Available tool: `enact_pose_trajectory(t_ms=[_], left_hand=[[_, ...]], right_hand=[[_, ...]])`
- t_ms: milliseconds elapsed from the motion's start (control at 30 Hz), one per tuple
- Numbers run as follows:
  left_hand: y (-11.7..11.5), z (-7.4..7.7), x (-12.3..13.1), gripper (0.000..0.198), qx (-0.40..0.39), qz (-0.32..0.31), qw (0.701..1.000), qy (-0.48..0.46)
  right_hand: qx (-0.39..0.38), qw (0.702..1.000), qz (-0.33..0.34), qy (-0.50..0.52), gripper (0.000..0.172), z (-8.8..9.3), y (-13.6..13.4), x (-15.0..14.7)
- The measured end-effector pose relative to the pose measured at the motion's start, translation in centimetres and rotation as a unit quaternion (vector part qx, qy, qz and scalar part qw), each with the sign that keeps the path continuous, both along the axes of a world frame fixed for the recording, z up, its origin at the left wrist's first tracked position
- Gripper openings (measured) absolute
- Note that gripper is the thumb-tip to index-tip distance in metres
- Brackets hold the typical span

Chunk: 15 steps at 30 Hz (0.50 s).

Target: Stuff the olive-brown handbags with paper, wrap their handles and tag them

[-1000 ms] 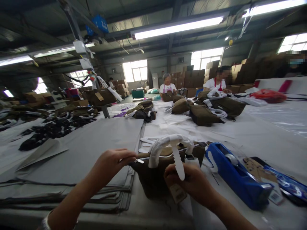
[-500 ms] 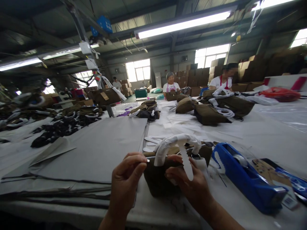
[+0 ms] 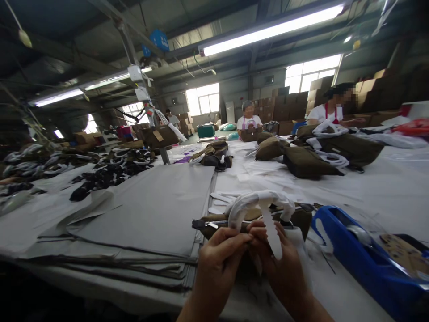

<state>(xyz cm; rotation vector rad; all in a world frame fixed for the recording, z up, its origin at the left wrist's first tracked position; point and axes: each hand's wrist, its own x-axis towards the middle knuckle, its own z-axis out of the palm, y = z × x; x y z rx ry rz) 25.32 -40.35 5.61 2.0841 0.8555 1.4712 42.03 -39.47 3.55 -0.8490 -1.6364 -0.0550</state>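
Observation:
An olive-brown handbag [image 3: 303, 219] stands on the table before me, its metal zipper [image 3: 221, 222] running along the top. White wrapping covers its arched handle [image 3: 239, 212]. From the handle hangs a white strip with a notched edge [image 3: 271, 228]. My left hand [image 3: 219, 259] is closed in a pinch at the bag's front, its fingertips meeting those of my right hand; what lies between them is hidden. My right hand [image 3: 284, 264] is closed on the bag's front, behind the hanging strip. The zipper pull [image 3: 211, 225] lies loose at the bag's left end.
To the right sits a blue tape dispenser [image 3: 362, 264]. Large grey sheets [image 3: 161, 201] are stacked at left. White notched strips [image 3: 221, 199] lie behind the bag. More brown bags [image 3: 310, 161] and a dark heap [image 3: 100, 176] are farther off. Two people [image 3: 250, 123] work across the table.
My left hand has let go of the zipper pull and moved right to meet my right hand at the bag's front. The view has shifted, so the surroundings lie differently in the frame.

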Motion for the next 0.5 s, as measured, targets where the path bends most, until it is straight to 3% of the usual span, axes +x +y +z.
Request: enact_pose_trajectory(t_ms=[100, 200, 300, 400, 500], left_hand=[[-0.1, -0.2, 0.4, 0.028, 0.017, 0.015, 1.000, -0.018], [0.0, -0.7, 0.5, 0.027, 0.012, 0.051, 0.998, -0.026], [0.2, -1.1, 0.6, 0.028, -0.004, 0.062, 0.998, -0.028], [0.0, -1.1, 0.6, 0.027, -0.010, 0.055, 0.998, -0.031], [-0.6, -0.7, 0.6, 0.025, 0.002, 0.057, 0.997, -0.050]], right_hand=[[0.004, 0.999, -0.045, 0.006, 0.009, 0.2, -0.2, -0.1], [-0.016, 1.000, -0.011, 0.017, 0.009, 0.1, -0.4, -0.2], [-0.082, 0.994, 0.043, 0.065, 0.007, 0.1, -0.6, -0.3], [-0.174, 0.975, 0.051, 0.132, 0.003, 0.3, -0.6, -0.4], [-0.232, 0.955, 0.075, 0.171, 0.009, 0.5, -0.6, -0.2]])
